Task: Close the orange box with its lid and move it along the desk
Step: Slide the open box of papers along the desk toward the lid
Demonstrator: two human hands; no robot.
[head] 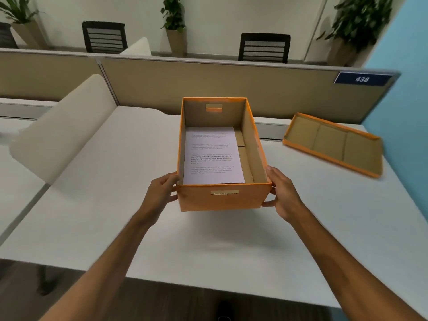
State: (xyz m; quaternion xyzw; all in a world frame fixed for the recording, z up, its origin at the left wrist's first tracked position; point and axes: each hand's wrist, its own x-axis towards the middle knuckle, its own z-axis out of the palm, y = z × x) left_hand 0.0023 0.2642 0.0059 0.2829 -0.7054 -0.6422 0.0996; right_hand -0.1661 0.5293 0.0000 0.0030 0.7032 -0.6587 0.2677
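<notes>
An open orange box (222, 200) stands in the middle of the white desk (208, 246), with a printed sheet of paper (213, 156) lying flat inside it. My left hand (162, 193) grips the box's near left corner and my right hand (283, 195) grips its near right corner. The orange lid (333, 144) lies upside down on the desk to the right of the box, its brown inside facing up, apart from both hands.
A beige partition (208, 84) with a blue "438" label (362, 79) runs along the desk's far edge. A rounded cream divider (62, 128) rises at the left. A blue wall (403, 93) borders the right side. Chairs and potted plants stand beyond the partition.
</notes>
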